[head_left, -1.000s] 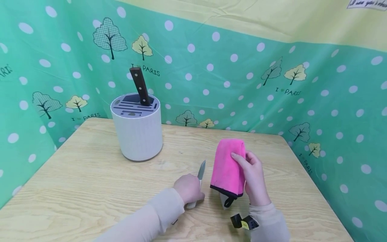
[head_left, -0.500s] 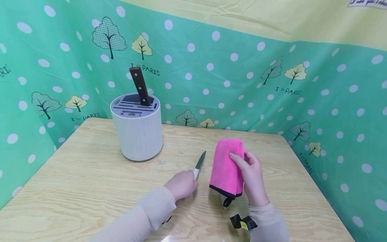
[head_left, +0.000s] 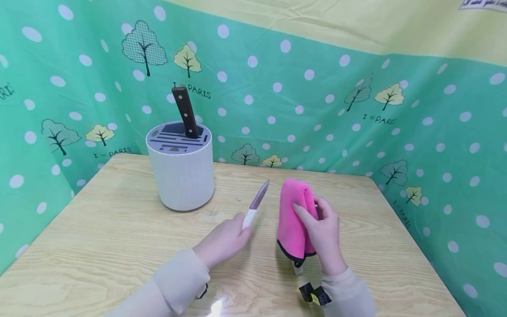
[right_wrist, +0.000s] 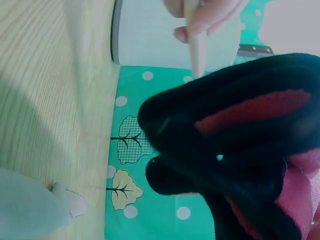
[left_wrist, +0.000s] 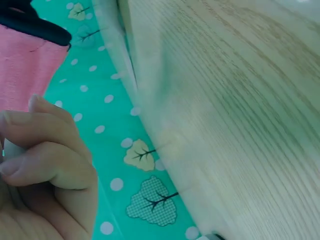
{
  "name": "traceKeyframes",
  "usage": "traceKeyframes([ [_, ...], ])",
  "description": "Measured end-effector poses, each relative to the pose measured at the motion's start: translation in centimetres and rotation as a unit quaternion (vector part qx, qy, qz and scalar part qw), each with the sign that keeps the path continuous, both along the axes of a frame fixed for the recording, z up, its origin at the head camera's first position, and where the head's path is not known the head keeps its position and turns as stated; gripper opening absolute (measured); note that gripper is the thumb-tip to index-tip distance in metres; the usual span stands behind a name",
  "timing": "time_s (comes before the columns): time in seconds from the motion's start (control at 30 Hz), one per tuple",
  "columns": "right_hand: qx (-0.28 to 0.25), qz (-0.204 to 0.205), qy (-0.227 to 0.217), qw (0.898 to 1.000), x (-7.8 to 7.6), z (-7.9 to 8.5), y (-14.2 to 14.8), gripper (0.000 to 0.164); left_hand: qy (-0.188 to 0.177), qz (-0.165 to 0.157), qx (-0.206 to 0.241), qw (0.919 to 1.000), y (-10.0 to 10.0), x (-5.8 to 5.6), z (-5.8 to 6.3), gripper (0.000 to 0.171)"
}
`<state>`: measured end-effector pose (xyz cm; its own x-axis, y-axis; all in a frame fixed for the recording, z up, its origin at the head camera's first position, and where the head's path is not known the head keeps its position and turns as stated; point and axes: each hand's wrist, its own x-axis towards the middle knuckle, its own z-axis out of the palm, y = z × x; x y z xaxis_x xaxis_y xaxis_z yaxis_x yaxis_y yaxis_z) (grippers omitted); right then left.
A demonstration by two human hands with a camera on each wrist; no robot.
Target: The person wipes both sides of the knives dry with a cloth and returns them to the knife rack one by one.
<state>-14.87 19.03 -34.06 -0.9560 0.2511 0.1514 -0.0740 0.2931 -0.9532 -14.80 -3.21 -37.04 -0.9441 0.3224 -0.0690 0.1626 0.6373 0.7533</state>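
Note:
My left hand (head_left: 225, 240) grips a small knife (head_left: 259, 197) by its white handle, blade up and away, raised over the table. In the left wrist view its fingers (left_wrist: 45, 155) are curled; the knife is mostly hidden there. My right hand (head_left: 326, 226) holds a folded pink cloth (head_left: 293, 211) with black edging, thumb on the near face and other fingers behind. In the right wrist view the cloth's dark edging (right_wrist: 195, 145) hangs close to the camera, with the knife handle (right_wrist: 198, 50) beyond. Below the cloth shows a whitish piece (head_left: 298, 269), mostly hidden.
A white round knife block (head_left: 182, 176) stands at the back left of the wooden table (head_left: 119, 246). A dark-handled knife (head_left: 185, 112) stands in its slotted grey top. Behind hangs a green dotted curtain (head_left: 261, 105). A small black device sits at the right wrist.
My left hand has lifted the knife and moved left and away, and more of its handle now shows. The right hand has shifted slightly left, turning the cloth a little.

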Motion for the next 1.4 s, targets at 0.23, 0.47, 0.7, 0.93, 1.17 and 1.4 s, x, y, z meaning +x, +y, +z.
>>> traceKeyframes([
  [0.23, 0.114, 0.007, 0.117, 0.986, -0.1, -0.3, -0.8, 0.026, 0.008, 0.006, 0.000, 0.9999, -0.4, 0.7, 0.6, 0.021],
  [0.47, 0.246, 0.010, 0.280, 0.928, -0.4, -0.9, -1.6, 0.028, 0.029, 0.021, 0.021, 0.9991, -0.3, 1.6, 1.5, 0.018],
  [0.7, 0.325, 0.009, 0.363, 0.873, -0.6, -1.5, -2.7, 0.035, 0.052, 0.035, 0.050, 0.9968, -0.1, 2.4, 1.7, 0.018],
  [0.93, 0.371, 0.024, 0.389, 0.843, -0.4, -2.0, -3.6, 0.035, 0.077, 0.043, 0.051, 0.9948, 0.2, 2.9, 1.7, 0.017],
  [1.17, 0.371, 0.030, 0.418, 0.829, -0.3, -2.7, -4.4, 0.033, 0.107, 0.046, 0.039, 0.9925, 0.6, 3.0, 1.3, 0.017],
  [1.4, 0.380, 0.031, 0.416, 0.825, -0.3, -3.0, -4.6, 0.030, 0.115, 0.041, 0.055, 0.9910, 0.7, 3.3, 1.1, 0.015],
])
